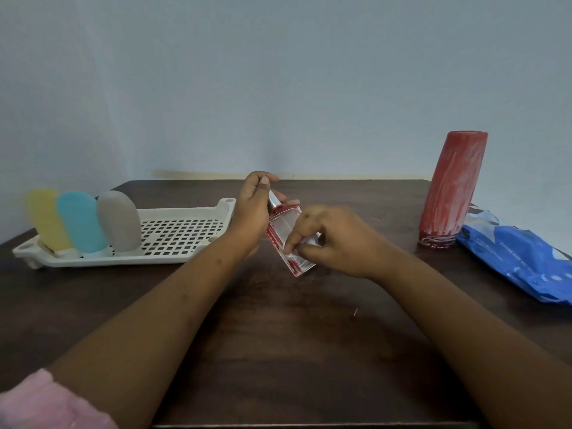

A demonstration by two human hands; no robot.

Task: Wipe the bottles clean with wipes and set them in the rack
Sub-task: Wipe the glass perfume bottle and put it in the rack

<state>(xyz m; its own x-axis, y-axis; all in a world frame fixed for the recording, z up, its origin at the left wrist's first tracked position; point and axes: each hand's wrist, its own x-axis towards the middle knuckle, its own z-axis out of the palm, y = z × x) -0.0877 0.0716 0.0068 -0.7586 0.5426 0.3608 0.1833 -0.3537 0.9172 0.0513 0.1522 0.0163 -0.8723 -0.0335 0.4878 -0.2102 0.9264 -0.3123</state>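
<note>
My left hand (pixel 252 212) grips the silver cap end of a clear rectangular glass bottle (pixel 280 233) with red trim, held tilted above the table. My right hand (pixel 328 239) has its fingers curled against the bottle's lower side, pinching something pale and small there; whether it is a wipe I cannot tell. The white perforated rack (pixel 185 233) lies to the left. Three soft bottles stand upside down at its left end: yellow (pixel 46 221), blue (pixel 80 224) and grey (pixel 119 221). A tall red bottle (pixel 448 190) stands inverted at the right.
A blue pack of wipes (pixel 520 258) lies at the right edge, just beside the red bottle. The dark wooden table (pixel 278 335) reaches back to a pale wall. A pink sleeve (pixel 46 404) shows at the bottom left.
</note>
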